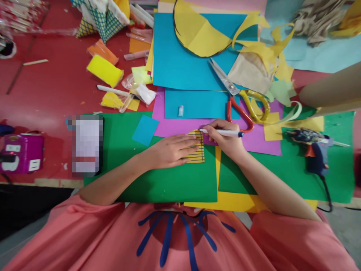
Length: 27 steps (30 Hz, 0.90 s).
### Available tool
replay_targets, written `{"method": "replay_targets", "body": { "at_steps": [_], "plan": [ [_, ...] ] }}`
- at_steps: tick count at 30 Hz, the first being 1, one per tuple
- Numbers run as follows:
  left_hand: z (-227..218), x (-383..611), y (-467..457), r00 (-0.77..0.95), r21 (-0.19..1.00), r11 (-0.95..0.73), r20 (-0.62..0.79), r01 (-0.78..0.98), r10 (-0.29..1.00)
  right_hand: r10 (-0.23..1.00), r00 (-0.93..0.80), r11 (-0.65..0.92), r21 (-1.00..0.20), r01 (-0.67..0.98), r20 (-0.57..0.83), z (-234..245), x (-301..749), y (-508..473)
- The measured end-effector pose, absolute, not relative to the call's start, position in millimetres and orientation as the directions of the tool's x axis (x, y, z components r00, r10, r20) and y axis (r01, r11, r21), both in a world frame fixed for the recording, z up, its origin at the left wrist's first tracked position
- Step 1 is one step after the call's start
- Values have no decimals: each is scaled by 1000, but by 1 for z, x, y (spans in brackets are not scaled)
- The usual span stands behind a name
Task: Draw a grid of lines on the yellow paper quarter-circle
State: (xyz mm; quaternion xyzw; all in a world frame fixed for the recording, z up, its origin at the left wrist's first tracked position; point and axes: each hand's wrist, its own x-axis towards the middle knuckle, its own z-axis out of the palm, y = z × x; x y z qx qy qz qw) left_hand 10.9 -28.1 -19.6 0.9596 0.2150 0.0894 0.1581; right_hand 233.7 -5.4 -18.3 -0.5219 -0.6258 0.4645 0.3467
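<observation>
My left hand (174, 151) lies flat with fingers stretched over a small yellow paper piece (199, 155) marked with dark parallel lines. In my right hand (225, 140) is a white marker (228, 133) with a dark blue end. Its tip meets the top right part of the yellow piece. Under the piece lies a green sheet (169, 184), with a purple sheet (254, 141) beyond it. A small clear cap (181, 110) rests on the blue paper (200, 101) just past my hands.
Scissors (231, 89) with red and yellow handles lie beyond my right hand. A glue gun (317, 150) with a cord is at the right. A phone-like blurred object (88, 145) and a purple device (28, 152) are at left. Yellow cut paper (201, 32) lies at the back.
</observation>
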Motion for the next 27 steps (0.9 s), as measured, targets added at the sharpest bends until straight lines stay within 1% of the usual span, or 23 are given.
{"method": "replay_targets", "body": {
  "at_steps": [5,9,15,20,27],
  "plan": [
    [-20,11,-28,894,312,-874,132,372,427,973,-230,41,-945,325,-37,-17,233,-5],
    [-22,11,-28,897,315,-877,139,362,420,967,-251,46,-948,315,-37,-15,234,-6],
    [-25,11,-29,882,281,-872,141,400,450,983,-182,32,-957,290,-23,-16,236,-7],
    [-25,12,-28,865,312,-844,111,437,489,974,-220,18,-957,290,-48,-19,235,-6],
    [-26,11,-27,851,312,-844,161,436,499,970,-243,95,-946,311,18,-20,234,-6]
  ]
}}
